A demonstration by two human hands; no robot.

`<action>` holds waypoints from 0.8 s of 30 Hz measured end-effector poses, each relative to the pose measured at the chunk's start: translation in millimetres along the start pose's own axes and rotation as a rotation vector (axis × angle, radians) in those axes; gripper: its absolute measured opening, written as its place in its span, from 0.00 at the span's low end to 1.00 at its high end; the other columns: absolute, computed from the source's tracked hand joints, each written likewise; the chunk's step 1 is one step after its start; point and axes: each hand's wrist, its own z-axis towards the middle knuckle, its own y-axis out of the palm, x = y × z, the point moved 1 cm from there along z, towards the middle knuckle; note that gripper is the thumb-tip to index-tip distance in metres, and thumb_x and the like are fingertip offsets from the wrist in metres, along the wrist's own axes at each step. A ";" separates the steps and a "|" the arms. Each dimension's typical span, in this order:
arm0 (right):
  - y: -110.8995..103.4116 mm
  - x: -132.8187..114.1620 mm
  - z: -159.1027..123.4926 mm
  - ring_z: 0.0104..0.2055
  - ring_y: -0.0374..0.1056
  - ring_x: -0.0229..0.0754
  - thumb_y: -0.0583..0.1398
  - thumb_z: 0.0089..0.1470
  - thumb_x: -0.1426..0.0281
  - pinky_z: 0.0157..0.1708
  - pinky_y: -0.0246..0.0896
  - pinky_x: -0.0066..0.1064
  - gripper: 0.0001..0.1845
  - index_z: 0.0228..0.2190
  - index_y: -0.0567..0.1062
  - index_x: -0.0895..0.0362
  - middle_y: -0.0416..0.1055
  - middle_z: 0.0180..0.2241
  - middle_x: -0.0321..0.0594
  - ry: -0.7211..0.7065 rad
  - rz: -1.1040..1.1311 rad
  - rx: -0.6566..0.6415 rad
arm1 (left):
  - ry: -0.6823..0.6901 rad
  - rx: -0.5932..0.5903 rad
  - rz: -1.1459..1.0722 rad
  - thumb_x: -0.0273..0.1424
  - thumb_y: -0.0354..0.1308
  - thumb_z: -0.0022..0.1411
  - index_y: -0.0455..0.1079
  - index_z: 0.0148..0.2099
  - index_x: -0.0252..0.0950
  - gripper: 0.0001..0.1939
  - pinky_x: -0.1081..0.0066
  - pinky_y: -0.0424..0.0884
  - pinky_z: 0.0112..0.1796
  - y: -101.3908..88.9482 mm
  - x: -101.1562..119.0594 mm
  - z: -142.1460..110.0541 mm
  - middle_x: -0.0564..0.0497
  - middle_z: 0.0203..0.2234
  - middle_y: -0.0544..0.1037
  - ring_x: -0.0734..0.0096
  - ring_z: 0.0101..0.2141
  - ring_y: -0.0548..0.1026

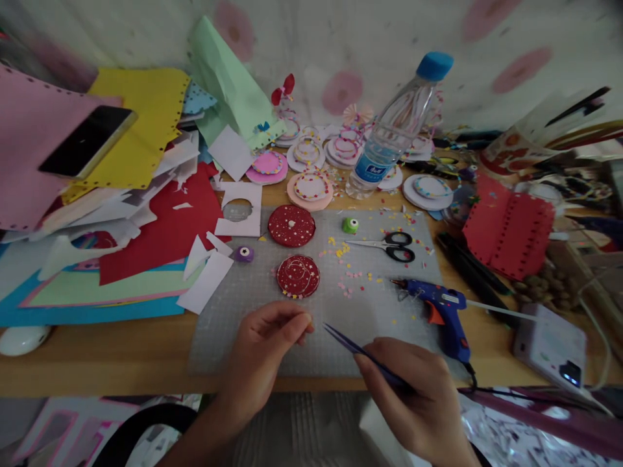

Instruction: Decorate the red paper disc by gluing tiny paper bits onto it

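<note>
Over the front of the grey cutting mat (228,324), my left hand (270,347) is closed in a pinch; whatever sits between its fingertips is too small to name. My right hand (413,389) grips dark blue tweezers (357,347), their tips pointing left towards the pinched fingers, a small gap apart. Just beyond my left hand lies a dark red patterned disc (298,275) with tiny yellow and pink pieces along its near edge. Behind it rests a larger red disc (292,225) with a whitish spot at its centre. Small paper confetti (348,279) is scattered to their right.
Scissors (389,246), a green punch (350,225) and a purple punch (244,253) lie on the mat. A blue glue gun (438,301) rests at right, near a power bank (549,350). A water bottle (399,126) stands behind; coloured paper (160,227) piles up left.
</note>
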 end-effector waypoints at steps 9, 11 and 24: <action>5.9 -2.6 -0.8 0.18 0.52 0.30 0.54 0.59 0.77 0.20 0.45 0.26 0.16 0.20 0.62 0.56 0.53 0.16 0.29 -0.019 0.008 -0.033 | 0.036 -0.046 0.004 0.35 0.69 0.54 0.79 0.31 0.39 0.05 0.83 0.69 0.29 -1.8 -9.3 -3.5 0.56 0.23 0.79 0.81 0.25 0.71; 5.4 -2.5 -0.2 0.18 0.52 0.30 0.54 0.59 0.77 0.20 0.45 0.27 0.16 0.20 0.63 0.56 0.53 0.16 0.29 -0.034 -0.002 -0.032 | 0.034 -0.050 0.008 0.36 0.68 0.55 0.78 0.32 0.39 0.06 0.82 0.69 0.30 -2.9 -10.1 -3.3 0.56 0.24 0.79 0.80 0.25 0.72; 30.1 0.8 -2.1 0.22 0.61 0.38 0.56 0.59 0.79 0.23 0.50 0.31 0.08 0.29 0.71 0.59 0.67 0.20 0.36 -0.270 -0.387 0.055 | 0.186 -0.092 0.566 0.35 0.56 0.61 0.70 0.23 0.34 0.16 0.75 0.66 0.29 20.8 -15.6 -15.1 0.53 0.20 0.71 0.73 0.26 0.70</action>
